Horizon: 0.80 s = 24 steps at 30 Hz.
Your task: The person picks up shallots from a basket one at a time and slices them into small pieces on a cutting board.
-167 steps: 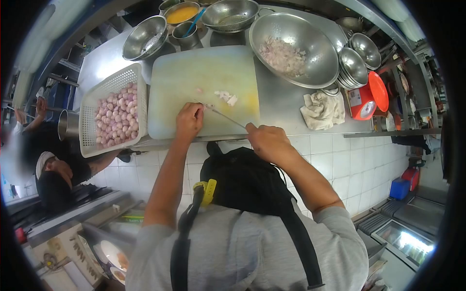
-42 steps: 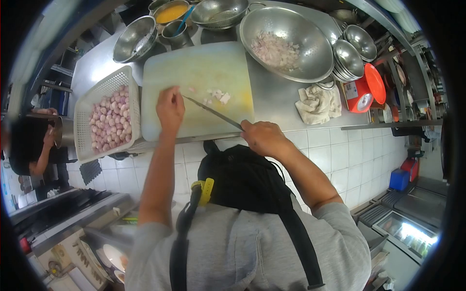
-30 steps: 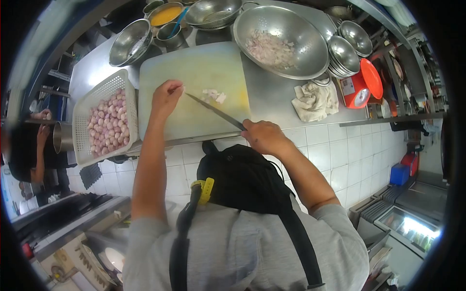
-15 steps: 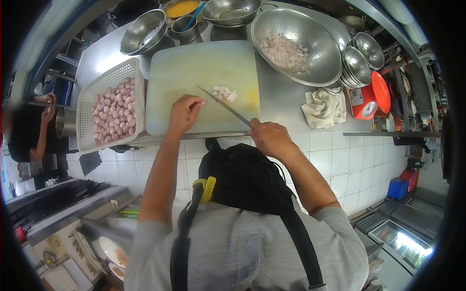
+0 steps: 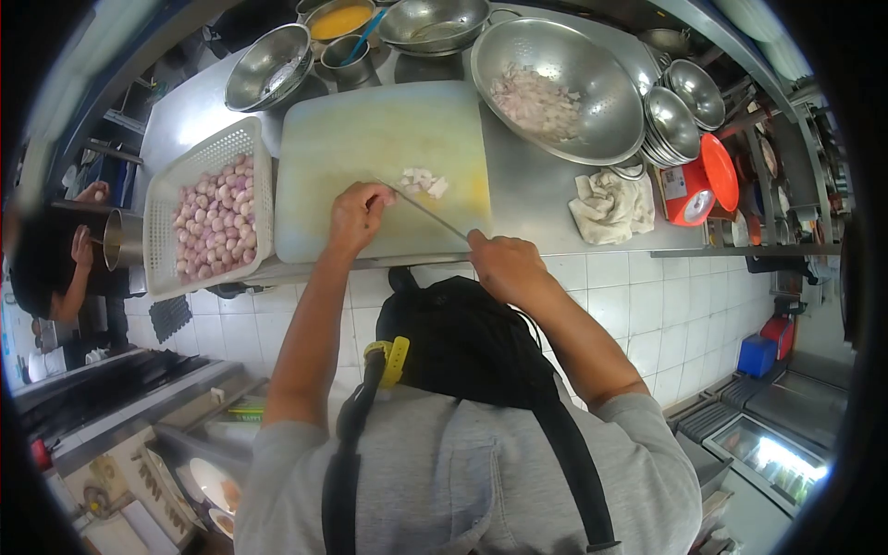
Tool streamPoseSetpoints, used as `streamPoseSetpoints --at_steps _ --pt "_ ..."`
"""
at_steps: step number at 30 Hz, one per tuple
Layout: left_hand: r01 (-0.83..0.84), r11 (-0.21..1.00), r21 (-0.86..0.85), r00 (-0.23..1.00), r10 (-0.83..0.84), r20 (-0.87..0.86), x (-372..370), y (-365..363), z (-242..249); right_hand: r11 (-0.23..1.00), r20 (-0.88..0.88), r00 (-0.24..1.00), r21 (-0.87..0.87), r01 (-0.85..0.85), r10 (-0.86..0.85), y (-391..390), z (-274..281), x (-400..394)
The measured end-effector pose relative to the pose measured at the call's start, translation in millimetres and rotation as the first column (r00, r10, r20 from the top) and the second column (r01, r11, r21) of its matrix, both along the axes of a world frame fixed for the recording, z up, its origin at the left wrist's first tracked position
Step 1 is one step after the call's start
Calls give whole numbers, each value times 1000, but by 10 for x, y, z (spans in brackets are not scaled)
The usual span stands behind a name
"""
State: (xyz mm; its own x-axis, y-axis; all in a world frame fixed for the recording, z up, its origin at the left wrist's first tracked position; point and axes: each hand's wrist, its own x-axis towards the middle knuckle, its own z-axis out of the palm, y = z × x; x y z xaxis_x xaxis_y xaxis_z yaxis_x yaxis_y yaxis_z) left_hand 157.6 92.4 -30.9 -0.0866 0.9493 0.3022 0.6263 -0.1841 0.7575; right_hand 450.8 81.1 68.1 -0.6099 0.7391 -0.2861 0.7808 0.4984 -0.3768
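Observation:
My right hand [image 5: 507,264] is closed around the handle of a knife [image 5: 427,211]. Its blade slants up and left across the cutting board [image 5: 370,120], with the tip at my left fingertips. My left hand [image 5: 357,216] is pinched over the board on a small pale piece, apparently a shallot, which the fingers mostly hide. Just beyond the blade lie chopped pale pieces [image 5: 424,182]. Left of the board, a white plastic basket [image 5: 159,242] holds many peeled pinkish shallots [image 5: 217,220].
A large steel colander [image 5: 615,92] with chopped shallots stands right of the board, near a crumpled cloth [image 5: 606,208], stacked bowls [image 5: 673,125] and a red scale [image 5: 689,196]. Metal bowls [image 5: 268,65] and a cup [image 5: 347,63] line the back. Another person's hand [image 5: 83,245] shows far left.
The knife's blade has turned slightly, its edge now looking thinner, and its tip has come close against my left fingers. My right hand has shifted slightly left.

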Motion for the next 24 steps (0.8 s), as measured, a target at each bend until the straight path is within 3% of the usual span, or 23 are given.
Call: streamPoseSetpoints --at_steps 2,5,11,14,19,24 --pt "5 1000 11 1000 -5 11 -11 -2 -26 1000 -33 999 -9 -1 1 67 -86 -44" --pt "-20 1000 -24 1000 20 -2 8 -30 42 998 22 1000 -64 23 -21 -33 239 -24" --pt "-16 1000 1 1000 16 -3 -21 -9 -52 999 -32 999 -38 -6 5 59 -72 -60" --pt "-25 1000 11 1000 25 -7 11 -37 40 997 22 1000 -78 15 -14 -22 235 -42" --pt "-12 1000 4 1000 12 1 -10 -21 -52 996 20 1000 -87 -7 8 41 -24 -70" --pt "-32 999 9 999 32 -20 10 -68 54 994 8 1000 -109 16 -16 -38 113 -36"
